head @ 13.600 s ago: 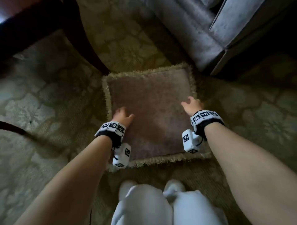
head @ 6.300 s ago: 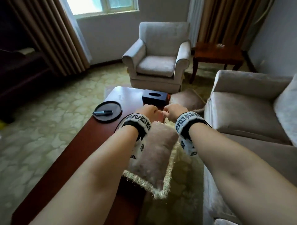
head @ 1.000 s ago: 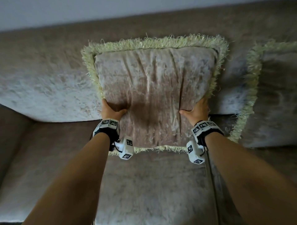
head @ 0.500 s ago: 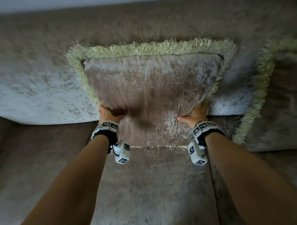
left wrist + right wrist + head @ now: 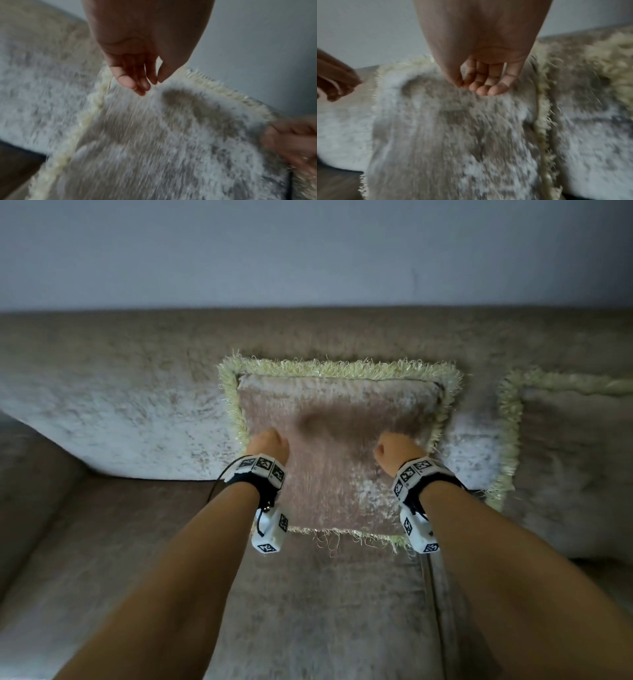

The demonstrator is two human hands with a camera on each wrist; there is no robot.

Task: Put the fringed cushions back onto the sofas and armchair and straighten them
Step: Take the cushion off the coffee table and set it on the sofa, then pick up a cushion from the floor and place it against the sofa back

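Head view: fringed cushion (image 5: 339, 446) propped upright against sofa (image 5: 113, 419) backrest, second cushion (image 5: 561, 467) to its right. Left hand (image 5: 269, 445) and right hand (image 5: 394, 450) seen loosely curled at cushion face, nothing grasped; contact blurred.

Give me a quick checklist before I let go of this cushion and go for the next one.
1. Fringed cushion on the sofa seat: ok.
2. Leaning on the backrest: ok.
3. Square and upright: ok, top fringe looks level.
4. Front face smooth: not ok, a dent shows near the top.
5. Left hand and right hand free of any grip: cannot tell, views blurred.
6. Clear of the neighbouring cushion: ok.
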